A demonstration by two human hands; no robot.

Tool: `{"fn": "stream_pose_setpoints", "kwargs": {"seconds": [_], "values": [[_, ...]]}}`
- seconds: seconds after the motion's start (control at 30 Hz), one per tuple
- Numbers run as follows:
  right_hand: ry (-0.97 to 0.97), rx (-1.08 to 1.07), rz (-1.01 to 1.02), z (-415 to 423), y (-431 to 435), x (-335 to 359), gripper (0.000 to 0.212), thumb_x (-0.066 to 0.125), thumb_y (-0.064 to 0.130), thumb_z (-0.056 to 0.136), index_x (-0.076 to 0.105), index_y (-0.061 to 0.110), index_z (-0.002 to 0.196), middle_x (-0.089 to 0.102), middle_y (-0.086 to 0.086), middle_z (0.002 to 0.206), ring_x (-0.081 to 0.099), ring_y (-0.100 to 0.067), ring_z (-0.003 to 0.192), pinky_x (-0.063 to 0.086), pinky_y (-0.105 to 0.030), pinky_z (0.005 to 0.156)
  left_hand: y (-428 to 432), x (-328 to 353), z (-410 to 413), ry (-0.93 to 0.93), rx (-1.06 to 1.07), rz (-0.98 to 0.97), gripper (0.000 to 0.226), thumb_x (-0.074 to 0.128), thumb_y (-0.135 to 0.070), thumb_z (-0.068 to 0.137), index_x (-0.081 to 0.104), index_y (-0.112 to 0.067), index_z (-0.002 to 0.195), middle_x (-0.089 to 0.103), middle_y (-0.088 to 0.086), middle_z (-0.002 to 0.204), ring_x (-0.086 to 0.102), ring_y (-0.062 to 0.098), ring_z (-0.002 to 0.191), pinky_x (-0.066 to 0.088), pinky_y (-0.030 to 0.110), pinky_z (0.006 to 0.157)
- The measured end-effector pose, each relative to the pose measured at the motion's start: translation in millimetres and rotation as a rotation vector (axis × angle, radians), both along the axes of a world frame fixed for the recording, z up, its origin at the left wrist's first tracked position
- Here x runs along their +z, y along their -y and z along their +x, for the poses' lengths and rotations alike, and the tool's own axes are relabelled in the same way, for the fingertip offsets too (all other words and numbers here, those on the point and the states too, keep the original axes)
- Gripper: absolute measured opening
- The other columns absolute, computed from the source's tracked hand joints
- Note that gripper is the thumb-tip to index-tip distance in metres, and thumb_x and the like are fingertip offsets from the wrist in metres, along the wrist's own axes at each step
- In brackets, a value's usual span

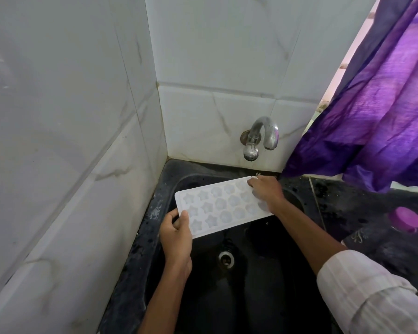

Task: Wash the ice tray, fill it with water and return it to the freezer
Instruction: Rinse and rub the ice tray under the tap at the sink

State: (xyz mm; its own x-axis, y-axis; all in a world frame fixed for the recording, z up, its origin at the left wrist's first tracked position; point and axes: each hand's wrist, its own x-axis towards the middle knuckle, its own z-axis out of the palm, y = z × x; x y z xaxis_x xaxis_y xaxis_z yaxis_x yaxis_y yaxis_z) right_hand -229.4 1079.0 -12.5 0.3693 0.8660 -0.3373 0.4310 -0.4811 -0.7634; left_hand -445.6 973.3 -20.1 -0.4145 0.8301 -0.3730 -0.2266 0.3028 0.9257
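A white ice tray point(221, 206) with star and round moulds is held flat over the black sink point(251, 285), just below and left of the wall tap point(261, 138). My left hand point(176, 235) grips the tray's near left corner, thumb on top. My right hand point(267, 192) lies over the tray's far right end, fingers spread on the moulds and holding that end. No water runs from the tap. The moulds look empty, though I cannot tell for sure.
The sink drain point(226, 259) lies under the tray. White tiled walls close the left side and the back. A purple curtain point(372, 116) hangs at the right. A dark bottle with a purple cap point(405, 219) stands on the black counter point(348, 203) to the right.
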Motion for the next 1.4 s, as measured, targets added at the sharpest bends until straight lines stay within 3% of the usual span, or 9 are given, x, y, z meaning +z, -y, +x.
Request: {"fn": "stream_pose_setpoints", "kwargs": {"seconds": [0.17, 0.4, 0.57, 0.73, 0.87, 0.97, 1.07, 1.2, 1.4], "values": [[-0.227, -0.109, -0.013, -5.4, 10.0, 5.1, 0.01, 0.063, 0.02, 0.089, 0.071, 0.014, 0.09, 0.063, -0.002, 0.083, 0.059, -0.015, 0.073, 0.044, -0.024, 0.057, 3.9, 1.4, -2.7, -0.022, -0.002, 0.012, 0.015, 0.056, -0.02, 0.101, 0.061, -0.014, 0.114, 0.07, -0.005, 0.093, 0.068, 0.01, 0.085, 0.05, 0.023, 0.061], [-0.223, -0.073, 0.069, 3.0, 14.7, -0.5, 0.019, 0.06, 0.031, 0.09, 0.072, 0.016, 0.089, 0.071, -0.001, 0.089, 0.066, -0.018, 0.078, 0.053, -0.031, 0.07, 13.6, 7.0, 7.3, -0.143, -0.007, 0.104, 0.013, 0.058, -0.022, 0.1, 0.06, -0.014, 0.11, 0.072, -0.003, 0.101, 0.069, 0.009, 0.092, 0.05, 0.02, 0.066], [-0.369, 0.033, -0.082, 15.5, 20.7, -19.7, 0.035, 0.058, 0.042, 0.096, 0.063, 0.019, 0.122, 0.068, -0.001, 0.119, 0.064, -0.018, 0.108, 0.052, -0.039, 0.096, 26.0, 14.1, 19.9, -0.567, -0.068, 0.369, 0.005, 0.06, -0.014, 0.097, 0.059, -0.017, 0.1, 0.066, -0.009, 0.099, 0.065, 0.004, 0.094, 0.047, 0.008, 0.069], [-0.422, 0.132, -0.147, 25.1, 24.9, -29.4, 0.044, 0.055, 0.029, 0.1, 0.047, 0.018, 0.142, 0.059, -0.005, 0.132, 0.059, -0.021, 0.117, 0.05, -0.039, 0.1, 42.8, 6.7, 37.5, -0.873, -0.215, 0.578, 0.027, 0.056, -0.002, 0.098, 0.061, -0.006, 0.124, 0.062, -0.006, 0.121, 0.057, -0.001, 0.109, 0.041, 0.001, 0.09], [-0.445, 0.206, -0.173, 35.1, 27.0, -29.3, 0.05, 0.055, 0.015, 0.098, 0.041, 0.016, 0.147, 0.059, 0.0, 0.124, 0.058, -0.018, 0.114, 0.051, -0.034, 0.094, 49.1, 1.2, 54.7, -0.954, -0.209, 0.643, 0.022, 0.053, -0.003, 0.097, 0.06, -0.001, 0.118, 0.062, 0.005, 0.124, 0.057, 0.006, 0.113, 0.045, 0.008, 0.094], [-0.458, 0.225, -0.109, 41.8, 28.8, -29.4, 0.051, 0.058, 0.02, 0.097, 0.043, 0.017, 0.146, 0.059, 0.0, 0.129, 0.056, -0.016, 0.116, 0.05, -0.034, 0.096, 47.7, 5.5, 64.0, -0.837, -0.051, 0.554, 0.013, 0.057, -0.002, 0.096, 0.061, -0.008, 0.106, 0.062, 0.0, 0.12, 0.059, 0.006, 0.108, 0.045, 0.007, 0.086], [-0.479, 0.201, 0.0, 45.5, 25.3, -24.4, 0.052, 0.059, 0.037, 0.097, 0.044, 0.021, 0.145, 0.055, 0.003, 0.135, 0.054, -0.015, 0.119, 0.047, -0.036, 0.101, 40.0, 10.9, 71.6, -0.459, 0.117, 0.308, 0.01, 0.06, -0.011, 0.098, 0.053, -0.014, 0.09, 0.064, 0.004, 0.115, 0.064, 0.014, 0.103, 0.049, 0.01, 0.073], [-0.533, 0.223, 0.105, 51.8, 18.4, -14.1, 0.04, 0.054, 0.04, 0.099, 0.056, 0.022, 0.134, 0.066, 0.001, 0.125, 0.064, -0.014, 0.109, 0.052, -0.037, 0.096, 35.0, 14.9, 80.8, -0.005, 0.255, 0.14, 0.006, 0.056, -0.012, 0.101, 0.054, -0.011, 0.096, 0.068, 0.011, 0.104, 0.069, 0.023, 0.093, 0.054, 0.032, 0.076], [-0.493, 0.239, 0.148, 63.3, 14.2, -3.8, 0.022, 0.052, 0.027, 0.1, 0.07, 0.023, 0.112, 0.072, 0.003, 0.103, 0.069, -0.014, 0.096, 0.054, -0.027, 0.073, 42.3, 9.9, 83.8, 0.124, 0.285, 0.042, 0.014, 0.052, -0.01, 0.103, 0.052, -0.001, 0.112, 0.068, 0.01, 0.1, 0.068, 0.018, 0.085, 0.054, 0.028, 0.065]]}}
